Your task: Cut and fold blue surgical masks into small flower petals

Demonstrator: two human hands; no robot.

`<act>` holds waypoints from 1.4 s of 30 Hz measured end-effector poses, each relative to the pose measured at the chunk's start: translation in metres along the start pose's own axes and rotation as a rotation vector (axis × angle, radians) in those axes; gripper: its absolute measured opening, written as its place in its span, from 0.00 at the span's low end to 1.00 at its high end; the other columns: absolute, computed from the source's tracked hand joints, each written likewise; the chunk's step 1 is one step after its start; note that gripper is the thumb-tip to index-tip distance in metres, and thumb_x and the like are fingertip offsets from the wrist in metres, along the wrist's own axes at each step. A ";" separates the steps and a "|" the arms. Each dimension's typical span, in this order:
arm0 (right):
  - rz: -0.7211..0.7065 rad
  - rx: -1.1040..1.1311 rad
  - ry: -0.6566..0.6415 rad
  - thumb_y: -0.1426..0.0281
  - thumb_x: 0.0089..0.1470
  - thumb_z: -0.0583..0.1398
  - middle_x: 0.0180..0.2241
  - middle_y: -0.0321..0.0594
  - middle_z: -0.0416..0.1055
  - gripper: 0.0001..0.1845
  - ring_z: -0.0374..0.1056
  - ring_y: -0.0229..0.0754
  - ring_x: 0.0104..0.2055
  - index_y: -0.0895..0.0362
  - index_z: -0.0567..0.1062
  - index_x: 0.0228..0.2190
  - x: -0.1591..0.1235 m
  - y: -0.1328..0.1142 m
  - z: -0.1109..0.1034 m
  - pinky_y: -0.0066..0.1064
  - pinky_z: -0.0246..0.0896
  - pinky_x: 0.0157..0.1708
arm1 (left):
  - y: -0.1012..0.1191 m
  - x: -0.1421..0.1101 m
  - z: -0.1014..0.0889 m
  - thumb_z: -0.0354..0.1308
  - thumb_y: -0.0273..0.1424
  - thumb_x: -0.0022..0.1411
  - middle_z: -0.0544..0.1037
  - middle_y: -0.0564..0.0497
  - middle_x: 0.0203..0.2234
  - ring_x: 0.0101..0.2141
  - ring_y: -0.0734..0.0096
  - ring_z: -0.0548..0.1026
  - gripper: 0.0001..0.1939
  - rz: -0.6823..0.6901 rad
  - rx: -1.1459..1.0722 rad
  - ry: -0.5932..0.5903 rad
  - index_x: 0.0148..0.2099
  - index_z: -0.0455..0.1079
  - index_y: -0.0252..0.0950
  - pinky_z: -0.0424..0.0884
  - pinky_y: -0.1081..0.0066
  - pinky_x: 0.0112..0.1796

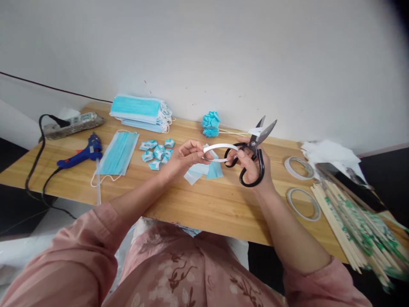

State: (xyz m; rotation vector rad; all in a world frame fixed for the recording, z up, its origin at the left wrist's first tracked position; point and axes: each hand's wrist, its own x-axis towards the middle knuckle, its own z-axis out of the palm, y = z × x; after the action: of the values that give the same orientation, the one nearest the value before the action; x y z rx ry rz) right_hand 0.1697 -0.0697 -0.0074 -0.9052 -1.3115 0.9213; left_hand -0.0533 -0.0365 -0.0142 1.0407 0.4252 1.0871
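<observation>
My left hand (187,157) pinches the left side of a thin white ring, seemingly a roll of tape (220,147), above the table. My right hand (254,164) holds black-handled scissors (253,147), their blades apart and pointing up and away. The thumb and fingers of that hand also touch the right side of the ring. A small white strip (255,131) shows at the blades. Below the ring lie flat blue and white pieces (214,170), partly hidden by my hands. Several folded blue pieces (159,151) lie left of my left hand.
At the left are a blue glue gun (83,153), a power strip (76,123) and a face mask (118,151). Stacked masks (137,106) and blue flowers on sticks (211,123) lie behind. Tape rolls (303,204), bundled sticks (354,226) and a dark phone (351,185) are right.
</observation>
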 end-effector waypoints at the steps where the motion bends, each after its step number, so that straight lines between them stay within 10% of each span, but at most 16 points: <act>1: 0.001 -0.001 0.006 0.54 0.58 0.68 0.28 0.34 0.77 0.22 0.75 0.41 0.28 0.51 0.75 0.48 0.000 0.000 0.000 0.36 0.73 0.32 | 0.000 0.000 0.000 0.74 0.37 0.57 0.85 0.46 0.34 0.37 0.67 0.83 0.15 -0.014 -0.015 -0.004 0.37 0.73 0.34 0.80 0.66 0.43; 42: -0.055 -0.282 0.022 0.51 0.59 0.66 0.27 0.34 0.75 0.21 0.73 0.41 0.28 0.51 0.74 0.45 -0.003 -0.011 0.007 0.35 0.70 0.31 | 0.007 0.003 0.005 0.78 0.40 0.50 0.76 0.51 0.30 0.33 0.73 0.76 0.18 -0.012 0.012 0.028 0.26 0.75 0.34 0.75 0.72 0.36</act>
State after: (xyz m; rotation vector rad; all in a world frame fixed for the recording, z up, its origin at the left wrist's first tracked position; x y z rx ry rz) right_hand 0.1631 -0.0770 0.0023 -1.0864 -1.4635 0.6924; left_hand -0.0520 -0.0356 -0.0058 1.0329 0.4601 1.0901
